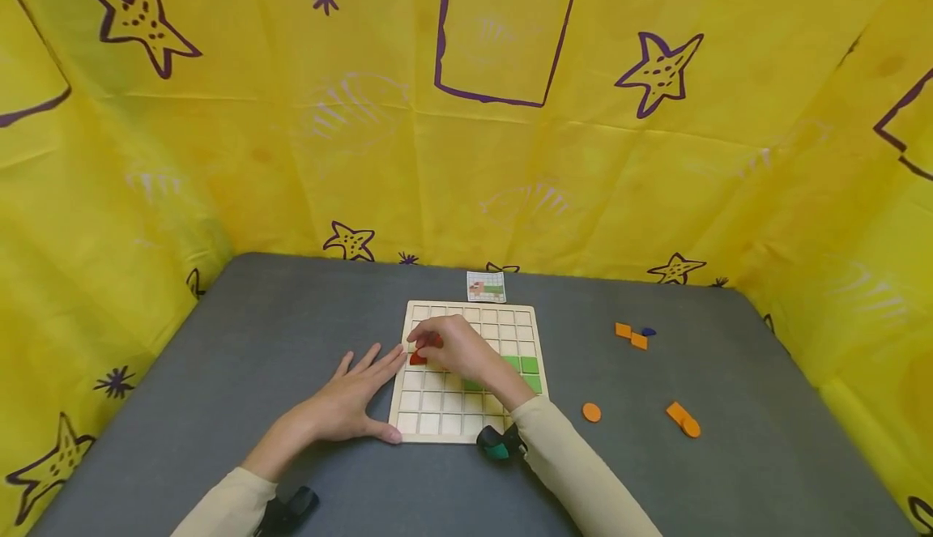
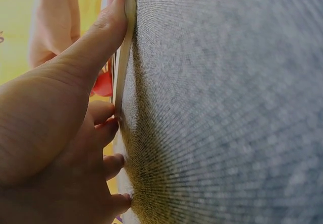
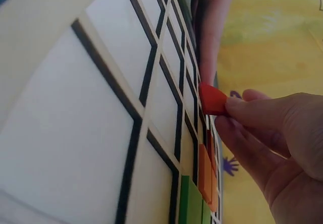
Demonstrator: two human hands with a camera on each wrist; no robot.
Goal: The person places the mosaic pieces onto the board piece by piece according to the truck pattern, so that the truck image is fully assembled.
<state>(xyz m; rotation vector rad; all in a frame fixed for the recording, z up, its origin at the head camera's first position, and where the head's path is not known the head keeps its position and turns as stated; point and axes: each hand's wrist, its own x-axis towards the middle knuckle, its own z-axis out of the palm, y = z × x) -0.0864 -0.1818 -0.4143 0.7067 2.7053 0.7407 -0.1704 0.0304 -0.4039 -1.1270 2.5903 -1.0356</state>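
Note:
A wooden grid board [image 1: 432,424] lies flat on the table. Over its left side, my right hand [image 1: 461,347] pinches a small red piece [image 3: 213,100] with a curved edge between thumb and fingertip. In the right wrist view the piece is tilted against the grid; whether it sits in a cell is unclear. My left hand [image 1: 341,406] lies with spread fingers along the board's left edge, thumb at the near corner. Green tiles [image 1: 530,365] fill several cells at the right. Orange tiles [image 3: 204,176] and another red tile stand beyond them, mostly hidden by my right hand in the head view.
A small picture card [image 1: 485,287] lies behind the board. To the right are two orange squares [image 1: 639,342] beside a blue piece [image 1: 649,331], an orange disc [image 1: 591,412], and another orange pair [image 1: 683,420]. A yellow patterned cloth [image 1: 408,164] surrounds the grey table [image 1: 627,488].

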